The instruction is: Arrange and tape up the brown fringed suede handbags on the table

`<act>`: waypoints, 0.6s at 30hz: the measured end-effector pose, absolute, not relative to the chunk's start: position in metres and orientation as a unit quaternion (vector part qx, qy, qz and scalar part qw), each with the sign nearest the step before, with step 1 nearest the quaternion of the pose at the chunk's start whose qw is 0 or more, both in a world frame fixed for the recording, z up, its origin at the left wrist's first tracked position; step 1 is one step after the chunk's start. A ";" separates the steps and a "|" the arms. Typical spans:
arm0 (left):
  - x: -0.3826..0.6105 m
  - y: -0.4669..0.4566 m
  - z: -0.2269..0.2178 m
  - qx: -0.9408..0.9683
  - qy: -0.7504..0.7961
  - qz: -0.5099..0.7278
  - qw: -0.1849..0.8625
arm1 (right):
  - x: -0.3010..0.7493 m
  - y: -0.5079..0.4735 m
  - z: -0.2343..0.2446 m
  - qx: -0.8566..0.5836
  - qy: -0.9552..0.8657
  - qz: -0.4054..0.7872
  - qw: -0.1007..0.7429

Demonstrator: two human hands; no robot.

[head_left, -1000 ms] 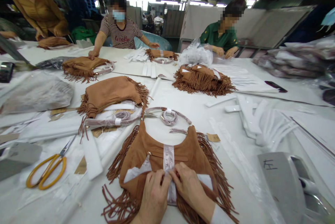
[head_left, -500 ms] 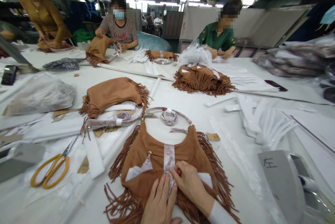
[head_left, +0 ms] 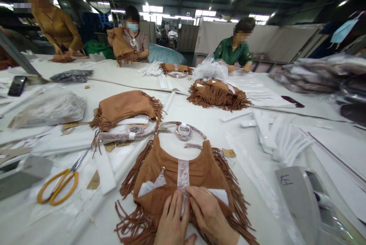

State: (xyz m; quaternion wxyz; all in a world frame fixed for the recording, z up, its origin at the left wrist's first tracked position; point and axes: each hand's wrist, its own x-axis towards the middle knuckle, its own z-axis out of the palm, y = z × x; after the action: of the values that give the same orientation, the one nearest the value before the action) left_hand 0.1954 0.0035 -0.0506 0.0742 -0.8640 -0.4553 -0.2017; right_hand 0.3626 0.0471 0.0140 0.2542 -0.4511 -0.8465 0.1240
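A brown fringed handbag [head_left: 168,153] lies in front of me on the white table. Down its middle runs a translucent plastic strip [head_left: 183,172]. My left hand [head_left: 173,218] rests flat on the bag's lower part, fingers stretched along the strip. Beside it, my right hand [head_left: 207,212] has its fingers bent together at the strip's right edge, thumb and forefinger pinching there. White paper pieces [head_left: 219,196] show at both sides of the bag. A wrapped strap coil [head_left: 183,132] sits inside the handle's loop.
Yellow-handled scissors [head_left: 58,187] lie at left, below a second brown bag [head_left: 126,107]. A grey tape dispenser [head_left: 297,199] stands at right, near white foam strips [head_left: 264,132]. Farther back is a fringed bag pile [head_left: 219,94]. Several people work across the table.
My right hand has turned and shifted slightly lower along the strip, its fingers now lying closer to the left hand. The left hand stays flat. Across the table, a co-worker has lifted a brown bag.
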 end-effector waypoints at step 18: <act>0.195 0.006 -0.096 -0.852 -0.419 -0.291 0.115 | 0.506 -0.020 0.068 -0.766 -0.529 -0.019 0.365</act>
State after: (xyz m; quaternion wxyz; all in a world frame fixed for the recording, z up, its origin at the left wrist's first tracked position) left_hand 0.1945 0.0062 -0.0965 0.1153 -0.8524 -0.4188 -0.2913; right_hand 0.5056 -0.0199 0.0680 0.3652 -0.7660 -0.5287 -0.0188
